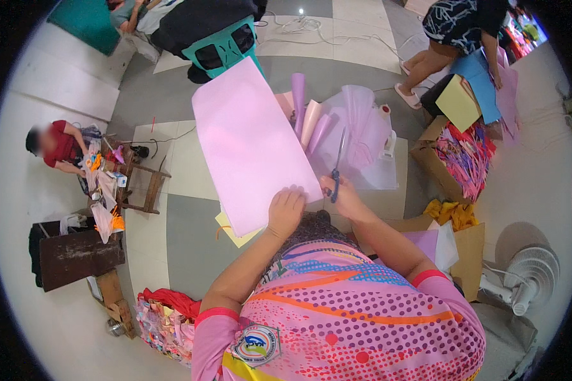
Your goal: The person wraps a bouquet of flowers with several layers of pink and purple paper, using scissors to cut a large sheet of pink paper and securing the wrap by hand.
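Note:
A large sheet of pale pink paper or foam (250, 143) stretches out in front of me, tilted, its near edge close to my body. My left hand (286, 209) lies over that near edge, fingers on top of the sheet and thumb hidden. In my right hand (345, 195) is a pair of scissors (336, 174) with dark blue handles, blades pointing away from me. The fingertips of this hand meet the sheet's right corner. Beyond the sheet's right edge lie rolled purple and peach sheets (310, 124) and a gathered pink translucent wrap (364, 128).
Cardboard box (429, 162) of colourful strips stands at right, near a person (450, 43) holding sheets. An electric fan (529, 276) is at lower right. Another person (64, 143) is by a wooden bench (145, 190) at left. Cables (310, 28) cross the floor; a teal-and-black object (224, 45) stands ahead.

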A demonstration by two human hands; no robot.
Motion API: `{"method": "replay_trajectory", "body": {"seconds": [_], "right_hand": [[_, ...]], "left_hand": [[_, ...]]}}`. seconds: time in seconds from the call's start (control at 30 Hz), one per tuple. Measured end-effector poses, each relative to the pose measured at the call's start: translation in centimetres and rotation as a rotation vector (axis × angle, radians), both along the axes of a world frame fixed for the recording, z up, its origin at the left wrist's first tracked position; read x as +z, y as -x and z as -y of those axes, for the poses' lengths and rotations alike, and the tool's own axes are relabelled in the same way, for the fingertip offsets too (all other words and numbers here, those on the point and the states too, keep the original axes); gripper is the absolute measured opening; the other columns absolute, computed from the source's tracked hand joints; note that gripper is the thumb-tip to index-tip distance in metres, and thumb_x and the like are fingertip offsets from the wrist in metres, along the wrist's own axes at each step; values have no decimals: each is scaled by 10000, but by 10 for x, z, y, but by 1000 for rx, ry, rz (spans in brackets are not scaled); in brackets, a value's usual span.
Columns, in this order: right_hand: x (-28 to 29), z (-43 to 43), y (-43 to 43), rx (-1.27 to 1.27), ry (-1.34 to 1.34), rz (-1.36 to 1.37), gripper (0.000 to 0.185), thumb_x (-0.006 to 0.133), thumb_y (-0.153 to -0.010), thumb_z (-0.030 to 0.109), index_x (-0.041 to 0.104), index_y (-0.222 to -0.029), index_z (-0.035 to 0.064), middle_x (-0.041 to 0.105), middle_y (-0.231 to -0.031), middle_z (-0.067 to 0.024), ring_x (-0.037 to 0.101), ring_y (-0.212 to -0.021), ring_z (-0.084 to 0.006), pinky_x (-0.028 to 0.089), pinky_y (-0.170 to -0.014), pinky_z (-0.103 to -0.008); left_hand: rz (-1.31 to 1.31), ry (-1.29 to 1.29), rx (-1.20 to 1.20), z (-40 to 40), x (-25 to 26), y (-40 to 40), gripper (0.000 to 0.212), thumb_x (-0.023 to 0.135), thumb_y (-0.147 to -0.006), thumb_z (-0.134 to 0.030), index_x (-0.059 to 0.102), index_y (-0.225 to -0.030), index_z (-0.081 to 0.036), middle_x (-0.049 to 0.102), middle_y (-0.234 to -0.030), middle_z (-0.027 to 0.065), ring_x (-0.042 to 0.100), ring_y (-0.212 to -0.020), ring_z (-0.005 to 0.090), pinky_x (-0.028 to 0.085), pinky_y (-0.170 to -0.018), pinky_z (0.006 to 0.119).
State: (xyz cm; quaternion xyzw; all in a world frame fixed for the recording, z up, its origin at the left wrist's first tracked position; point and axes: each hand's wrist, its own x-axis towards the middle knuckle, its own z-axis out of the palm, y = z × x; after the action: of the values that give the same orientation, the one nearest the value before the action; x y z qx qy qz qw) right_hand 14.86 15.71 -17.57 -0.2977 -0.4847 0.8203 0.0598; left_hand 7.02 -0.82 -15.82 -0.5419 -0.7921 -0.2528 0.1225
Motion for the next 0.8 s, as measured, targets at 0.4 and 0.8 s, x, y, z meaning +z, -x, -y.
{"method": "replay_trajectory", "body": {"seconds": [0.4,0.8], "right_hand": [[27,-24,-121,474,641,-305,503,582,-759,514,523,-948,52,532,-798,-53,524,-784,-202,401,-773,-326],[14,-28,-131,530,734,-329,560,539,-732,609,495,-844,61,505,-742,-57,501,-699,-189,411,-679,-303]], "left_hand": [[35,-92,15,-48,11,-5,323,664,-629,-112,541,-925,-73,550,-1022,98,545,-833,249,422,-679,353],[36,-99,10,-70,13,-7,334,663,-626,-64,541,-937,-63,550,-1017,107,552,-842,262,423,-692,349]]}}
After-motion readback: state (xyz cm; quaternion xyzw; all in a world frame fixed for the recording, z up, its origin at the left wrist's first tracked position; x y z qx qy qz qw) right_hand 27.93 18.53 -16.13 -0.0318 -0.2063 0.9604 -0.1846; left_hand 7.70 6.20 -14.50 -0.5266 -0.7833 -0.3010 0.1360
